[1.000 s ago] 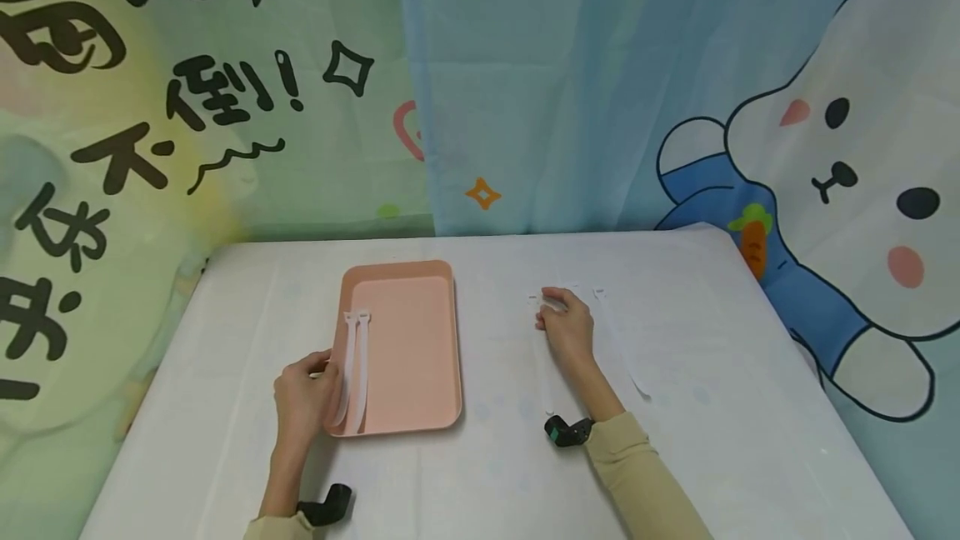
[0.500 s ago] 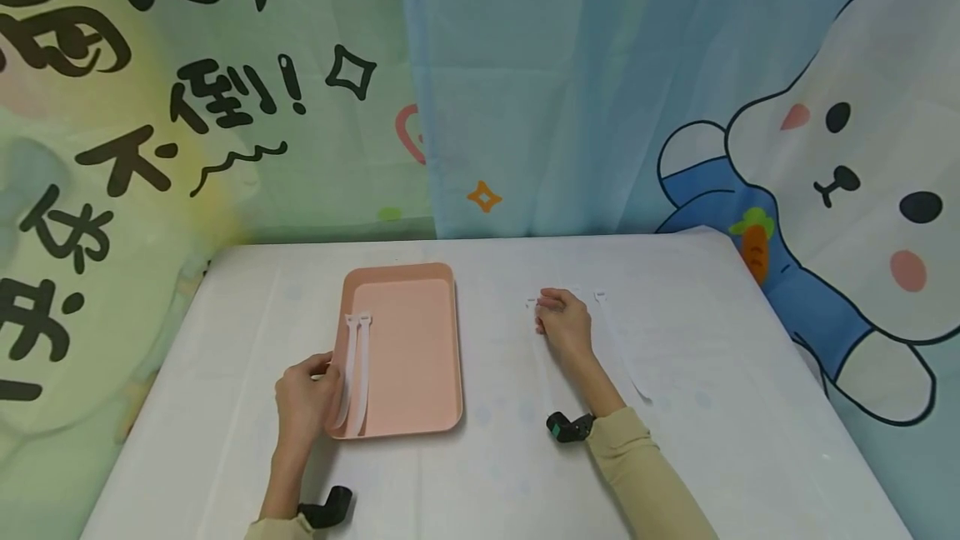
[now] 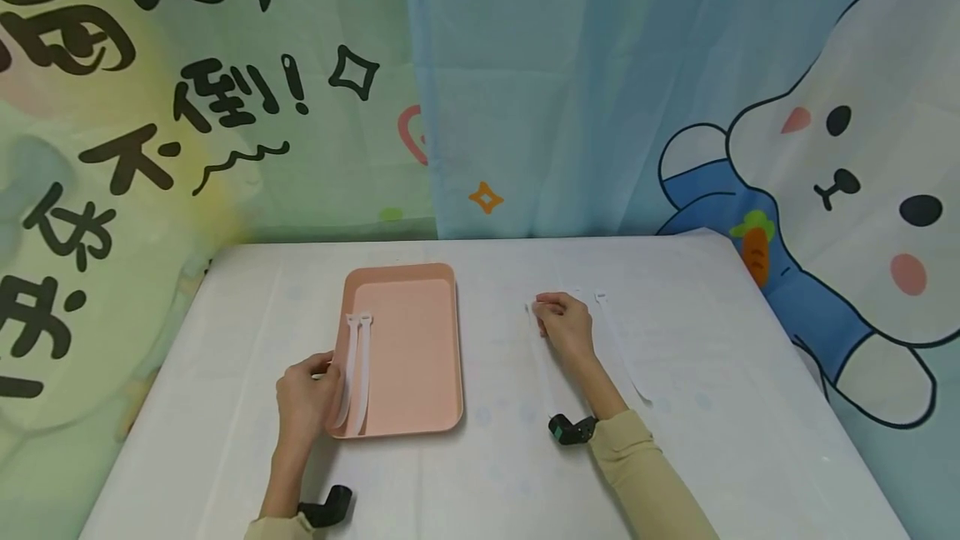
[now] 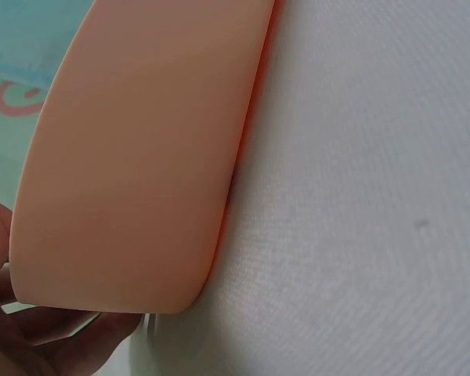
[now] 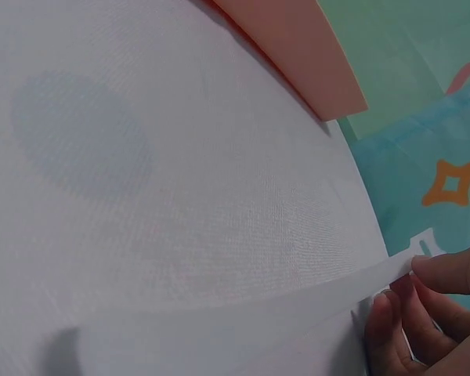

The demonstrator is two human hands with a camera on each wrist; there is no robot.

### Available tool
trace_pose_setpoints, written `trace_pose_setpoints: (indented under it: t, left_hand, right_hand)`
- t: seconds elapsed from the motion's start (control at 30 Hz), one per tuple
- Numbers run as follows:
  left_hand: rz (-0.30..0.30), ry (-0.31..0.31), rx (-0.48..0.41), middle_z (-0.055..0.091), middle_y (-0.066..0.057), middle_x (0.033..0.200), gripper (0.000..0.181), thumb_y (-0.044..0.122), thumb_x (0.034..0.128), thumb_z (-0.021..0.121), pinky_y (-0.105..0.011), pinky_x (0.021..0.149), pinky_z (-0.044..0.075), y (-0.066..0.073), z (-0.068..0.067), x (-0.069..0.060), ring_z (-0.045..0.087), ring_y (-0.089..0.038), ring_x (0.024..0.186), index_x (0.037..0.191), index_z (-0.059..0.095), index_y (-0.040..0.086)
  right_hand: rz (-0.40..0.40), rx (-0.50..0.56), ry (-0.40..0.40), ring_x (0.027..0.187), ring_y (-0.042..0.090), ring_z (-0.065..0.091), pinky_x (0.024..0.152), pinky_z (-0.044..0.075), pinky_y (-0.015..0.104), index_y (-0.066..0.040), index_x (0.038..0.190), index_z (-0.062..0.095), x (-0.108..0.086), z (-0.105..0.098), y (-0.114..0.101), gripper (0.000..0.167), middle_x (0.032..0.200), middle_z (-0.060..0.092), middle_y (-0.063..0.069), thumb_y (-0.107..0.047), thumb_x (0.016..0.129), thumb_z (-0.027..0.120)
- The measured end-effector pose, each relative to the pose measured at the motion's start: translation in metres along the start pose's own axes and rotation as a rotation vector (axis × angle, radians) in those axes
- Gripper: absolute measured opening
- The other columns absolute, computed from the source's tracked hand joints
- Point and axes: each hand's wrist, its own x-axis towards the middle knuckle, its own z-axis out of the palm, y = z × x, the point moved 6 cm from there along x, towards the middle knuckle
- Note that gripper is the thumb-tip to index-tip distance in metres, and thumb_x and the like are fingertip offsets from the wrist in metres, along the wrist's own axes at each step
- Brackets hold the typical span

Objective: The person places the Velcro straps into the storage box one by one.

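Observation:
On the left my left hand grips the near left side of a pink tray; in the left wrist view its fingers are at the tray's end. Two thin white straps lie lengthwise in the tray along its left side. My right hand is to the right of the tray. It pinches another white strap near its slotted end, between thumb and finger; the strap's other end trails toward the wrist. One more white strap lies on the table right of that hand.
A white cloth covers the table. Behind it hang printed curtains, green on the left and blue on the right. A black wrist camera sits on the right arm, another black camera on the left.
My right hand's fingertips have shifted slightly, and the strap's slotted end is now covered by them in the head view. The left hand and the tray have stayed in place.

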Motion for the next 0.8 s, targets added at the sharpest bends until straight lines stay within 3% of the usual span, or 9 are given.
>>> trace_pose_setpoints:
  t: [0.27,0.8]
  left_hand:
    - [-0.007,-0.003,0.003,0.076,-0.027,0.096,0.029,0.005,0.0914,0.060,-0.027,0.056,0.045,-0.0004,0.0008,0.0010,0.071,-0.033,0.075,0.113,0.076,-0.006]
    - [-0.010,-0.011,-0.005,0.075,-0.027,0.097,0.029,0.004,0.0924,0.060,-0.027,0.056,0.045,0.0006,0.0002,0.0001,0.069,-0.031,0.073,0.114,0.075,-0.006]
  right_hand:
    - [-0.016,-0.033,-0.006,0.063,0.007,0.059,0.061,0.047,0.019,0.001,0.115,0.074,0.0008,-0.0015,-0.0031,0.024,0.092,0.075,0.017,-0.014,0.096,0.068]
    - [0.019,-0.015,-0.043,0.080,0.021,0.067,0.067,0.055,0.026,0.004,0.116,0.070,0.0006,-0.0057,-0.0089,0.024,0.104,0.072,0.020,-0.012,0.098,0.065]
